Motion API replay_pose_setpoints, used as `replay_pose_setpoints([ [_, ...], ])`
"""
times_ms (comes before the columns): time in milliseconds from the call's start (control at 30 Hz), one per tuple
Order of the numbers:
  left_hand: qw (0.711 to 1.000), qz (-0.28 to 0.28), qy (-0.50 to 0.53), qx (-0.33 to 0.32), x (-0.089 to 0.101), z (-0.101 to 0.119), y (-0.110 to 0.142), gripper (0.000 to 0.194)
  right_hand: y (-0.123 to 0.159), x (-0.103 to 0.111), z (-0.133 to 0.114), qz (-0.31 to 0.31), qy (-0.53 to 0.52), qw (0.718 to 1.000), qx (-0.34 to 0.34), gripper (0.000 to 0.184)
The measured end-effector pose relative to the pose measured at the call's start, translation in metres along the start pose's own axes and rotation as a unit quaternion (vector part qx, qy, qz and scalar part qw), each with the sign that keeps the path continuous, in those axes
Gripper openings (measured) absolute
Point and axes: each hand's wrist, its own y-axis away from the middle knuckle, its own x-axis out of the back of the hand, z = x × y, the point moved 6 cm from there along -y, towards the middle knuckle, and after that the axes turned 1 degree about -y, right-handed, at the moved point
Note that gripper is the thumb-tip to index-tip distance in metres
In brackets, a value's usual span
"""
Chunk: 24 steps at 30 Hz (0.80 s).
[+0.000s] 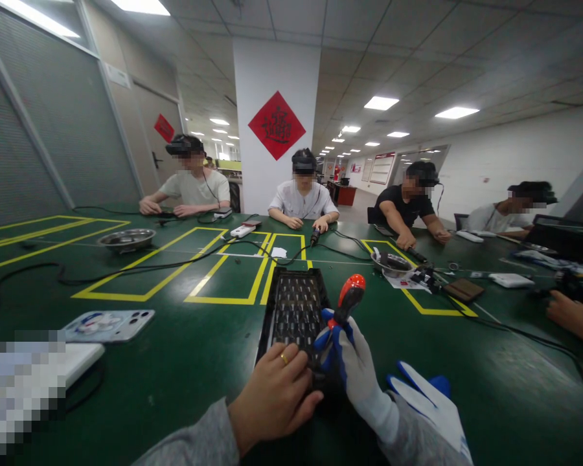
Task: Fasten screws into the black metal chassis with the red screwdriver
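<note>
My right hand (354,369), in a white glove with blue coating, is closed around a screwdriver (348,301) with a red and black handle. The handle end points up and away; its tip is hidden behind the glove. Bare and wearing a ring, my left hand (276,395) lies at the near end of a long black tray (326,285). Its fingers are curled, and whatever they grip there is hidden. Rows of small shiny pieces (296,301) fill the tray. A second white and blue glove (430,404) lies on the table right of my right forearm.
The green table (199,362) carries yellow tape lines and black cables (175,264). On the left are a phone (109,325) and a metal bowl (126,239); another bowl (393,264) and a brown wallet-like object (464,290) stand right. Several people sit around, one hand (573,317) at the right edge.
</note>
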Motion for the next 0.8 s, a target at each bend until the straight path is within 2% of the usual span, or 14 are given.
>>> replay_pose_setpoints([
  [133, 0.990, -0.033, 0.051, 0.125, 0.003, -0.017, -0.008, 0.016, 0.000, 0.001, -0.002, 0.010, 0.026, 1.000, -0.001, 0.044],
  [200, 0.982, -0.061, 0.102, 0.149, 0.003, -0.027, -0.016, 0.013, -0.001, 0.002, -0.003, 0.015, 0.044, 0.999, -0.003, 0.044],
  [300, 0.959, -0.130, 0.217, 0.131, -0.007, -0.044, -0.030, 0.013, -0.002, 0.000, -0.006, -0.005, 0.050, 0.999, -0.006, 0.044],
  [367, 0.926, -0.171, 0.317, 0.108, -0.017, -0.055, -0.036, 0.017, -0.004, -0.001, -0.008, -0.020, 0.049, 0.999, -0.006, 0.042],
  [467, 0.876, -0.198, 0.428, 0.095, -0.030, -0.066, -0.041, 0.022, -0.006, -0.004, -0.010, -0.039, 0.030, 0.998, -0.024, 0.041],
  [567, 0.852, -0.198, 0.474, 0.105, -0.039, -0.069, -0.039, 0.024, -0.007, -0.010, -0.011, -0.066, -0.016, 0.996, -0.051, 0.039],
  [700, 0.828, -0.200, 0.507, 0.133, -0.047, -0.067, -0.032, 0.029, -0.007, -0.013, -0.013, -0.066, -0.056, 0.995, -0.055, 0.036],
  [800, 0.823, -0.200, 0.515, 0.132, -0.048, -0.066, -0.030, 0.028, -0.008, -0.013, -0.012, -0.071, -0.062, 0.994, -0.049, 0.037],
])
